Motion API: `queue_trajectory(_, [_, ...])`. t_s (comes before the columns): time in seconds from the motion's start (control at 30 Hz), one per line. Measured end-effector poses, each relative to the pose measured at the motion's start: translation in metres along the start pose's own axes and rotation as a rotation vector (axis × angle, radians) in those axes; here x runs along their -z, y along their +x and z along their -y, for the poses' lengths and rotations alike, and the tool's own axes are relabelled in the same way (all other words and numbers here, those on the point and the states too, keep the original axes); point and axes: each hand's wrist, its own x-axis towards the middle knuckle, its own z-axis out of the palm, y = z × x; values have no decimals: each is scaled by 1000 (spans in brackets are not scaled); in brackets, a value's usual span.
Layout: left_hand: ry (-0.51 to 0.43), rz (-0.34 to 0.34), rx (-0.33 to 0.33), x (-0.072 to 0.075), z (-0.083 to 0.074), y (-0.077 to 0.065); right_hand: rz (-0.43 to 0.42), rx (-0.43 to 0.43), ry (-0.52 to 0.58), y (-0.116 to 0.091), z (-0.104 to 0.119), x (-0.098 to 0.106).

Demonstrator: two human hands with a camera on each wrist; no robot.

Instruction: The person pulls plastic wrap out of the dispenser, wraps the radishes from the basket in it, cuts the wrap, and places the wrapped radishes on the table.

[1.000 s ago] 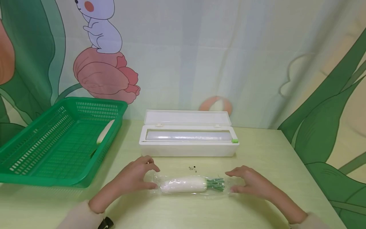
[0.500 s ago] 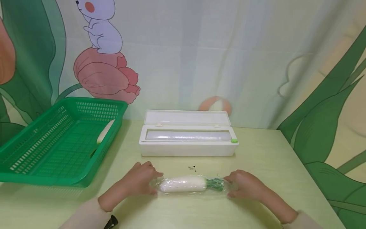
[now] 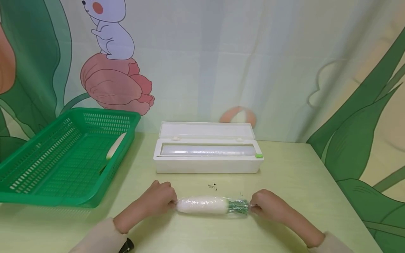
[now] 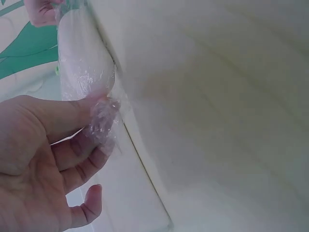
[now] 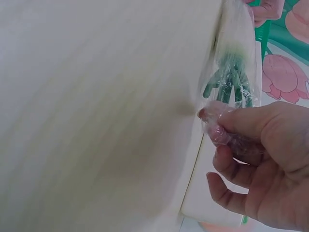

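Observation:
A white radish [image 3: 202, 205] with cut green stalks [image 3: 238, 206] lies crosswise near the table's front, wrapped in clear plastic film. My left hand [image 3: 157, 198] pinches the gathered film at the radish's root end; the left wrist view shows the crumpled film [image 4: 104, 123] between thumb and fingers. At the stalk end, my right hand [image 3: 270, 205] pinches the other end of the film, bunched under the thumb in the right wrist view. Through the film the green stalks [image 5: 229, 82] show just beyond the right thumb.
Behind the radish stands a white cling film box [image 3: 209, 165], lid raised, with a roll [image 3: 209, 150] inside and a green slider [image 3: 259, 155]. A green basket [image 3: 91, 200] on the left holds another white radish [image 3: 116, 146]. Small dark specks [image 3: 212, 186] dot the table.
Both hands have come in from beside the film's ends and now pinch them. The loose film ends are gathered and drawn tighter around the radish, which stays in about the same place.

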Motion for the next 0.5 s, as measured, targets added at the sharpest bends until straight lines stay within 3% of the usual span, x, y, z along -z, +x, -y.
queue_trajectory(0.2, [-32, 15, 31, 0, 3, 0, -22, -35, 92, -3, -3, 2])
queue_trajectory(0.4, [-57, 104, 61, 2, 7, -3, 14, -165, 273, -11, -6, 8])
queue_trajectory(0.5, [-94, 142, 91, 5, 9, -5, 47, -169, 334, -15, -6, 9])
